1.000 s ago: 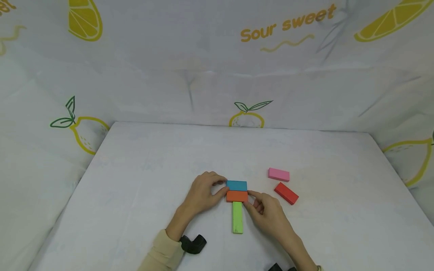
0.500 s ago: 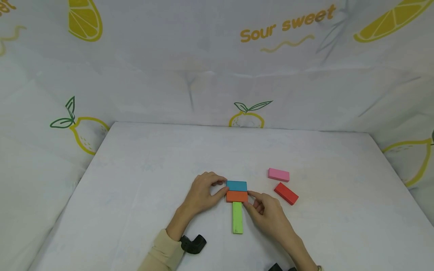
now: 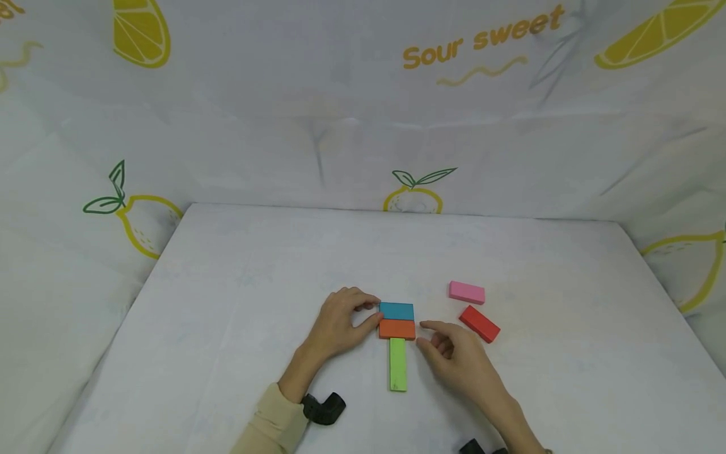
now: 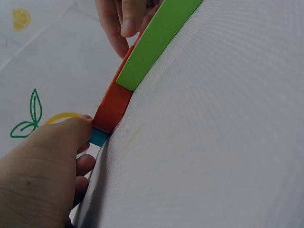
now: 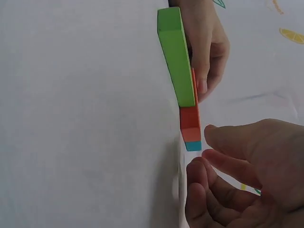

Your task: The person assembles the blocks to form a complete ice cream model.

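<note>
In the head view a blue block [image 3: 396, 311] and an orange block [image 3: 397, 328] lie long side against long side. A green block [image 3: 398, 364] points toward the person from the middle of the orange one, forming a T shape. My left hand [image 3: 344, 323] holds the left end of the blue block, index finger at its far corner and thumb where blue meets orange. Just right of the orange block, my right hand [image 3: 456, 356] is apart from it with loosely bent fingers and nothing held. The right wrist view shows a gap between right thumb [image 5: 228, 137] and blocks.
To the right lie a pink block [image 3: 467, 292] and a red block [image 3: 479, 324], the red one slanted. Black wrist gear [image 3: 324, 408] is strapped by the left sleeve. A white table [image 3: 255, 265] meets a lemon-printed cloth [image 3: 351, 151] behind.
My right hand has let go of the orange block's right end and shifted slightly right. My left hand and all the blocks stay where they were.
</note>
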The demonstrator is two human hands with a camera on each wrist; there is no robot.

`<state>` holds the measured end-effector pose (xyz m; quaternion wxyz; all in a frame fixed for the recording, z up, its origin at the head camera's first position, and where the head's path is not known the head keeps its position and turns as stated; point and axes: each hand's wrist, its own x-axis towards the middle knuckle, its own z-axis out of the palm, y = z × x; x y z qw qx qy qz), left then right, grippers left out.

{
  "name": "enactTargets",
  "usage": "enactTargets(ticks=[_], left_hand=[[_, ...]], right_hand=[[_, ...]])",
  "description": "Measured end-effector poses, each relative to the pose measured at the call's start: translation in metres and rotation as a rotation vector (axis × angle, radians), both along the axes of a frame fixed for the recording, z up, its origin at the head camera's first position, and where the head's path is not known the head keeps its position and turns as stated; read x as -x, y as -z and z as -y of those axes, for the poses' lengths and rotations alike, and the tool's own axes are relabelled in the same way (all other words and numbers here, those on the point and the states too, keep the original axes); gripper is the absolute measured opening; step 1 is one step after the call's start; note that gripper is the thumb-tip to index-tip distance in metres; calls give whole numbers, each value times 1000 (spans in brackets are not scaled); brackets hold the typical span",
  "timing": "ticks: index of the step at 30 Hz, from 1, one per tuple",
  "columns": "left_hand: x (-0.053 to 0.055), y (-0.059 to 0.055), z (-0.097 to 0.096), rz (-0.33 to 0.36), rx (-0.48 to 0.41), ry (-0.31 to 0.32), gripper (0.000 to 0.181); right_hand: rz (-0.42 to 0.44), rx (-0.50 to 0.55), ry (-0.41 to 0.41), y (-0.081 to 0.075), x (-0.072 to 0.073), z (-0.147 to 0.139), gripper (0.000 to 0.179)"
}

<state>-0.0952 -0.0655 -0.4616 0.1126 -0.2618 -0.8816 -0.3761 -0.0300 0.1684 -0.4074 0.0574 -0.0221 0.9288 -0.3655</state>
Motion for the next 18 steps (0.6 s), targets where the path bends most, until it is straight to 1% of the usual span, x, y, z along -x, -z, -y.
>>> enactTargets(ticks=[2, 9, 11, 14, 18], left_hand=[[0, -1, 0, 1, -3, 1, 19], [-1, -3, 1, 22, -1, 3, 19], [-2, -4, 1, 16, 0, 3, 19], [-1, -4, 1, 15, 6, 1, 19], [-1, -2, 1, 20, 10, -1, 19]], right_hand=[[-40, -13, 3, -2, 1, -5, 32], [-245, -101, 2, -7, 10, -27, 27], [-279, -117, 8, -7, 13, -32, 28], [-284, -149, 24, -8, 17, -39, 30], [-235, -189, 47, -10, 20, -45, 33]])
